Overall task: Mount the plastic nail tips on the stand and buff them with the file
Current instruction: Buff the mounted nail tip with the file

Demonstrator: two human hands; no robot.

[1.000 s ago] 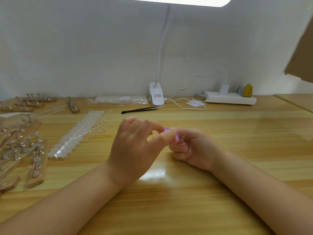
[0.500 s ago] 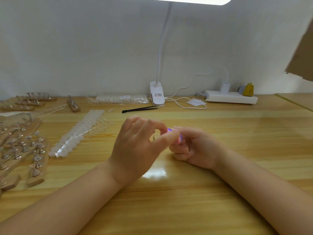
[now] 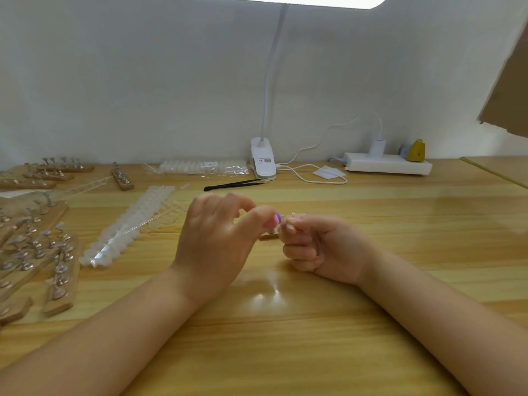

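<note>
Both hands (image 3: 274,241) pinching small purple file (image 3: 276,218), glossy wooden table (image 3: 285,338)

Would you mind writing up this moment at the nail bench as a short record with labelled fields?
left hand: left hand pinches a small purple item, probably the file
right hand: right hand curled, pinching something small at its fingertips; what it is cannot be told
stand in use: wooden stand, mostly hidden behind the hands
spare stands: wooden stands with metal holders at the left of the table
nail tips: strips of clear nail tips left of the hands; a bagged pack by the wall
tweezers: black tweezers behind the hands
lamp: clip lamp, lit
</note>
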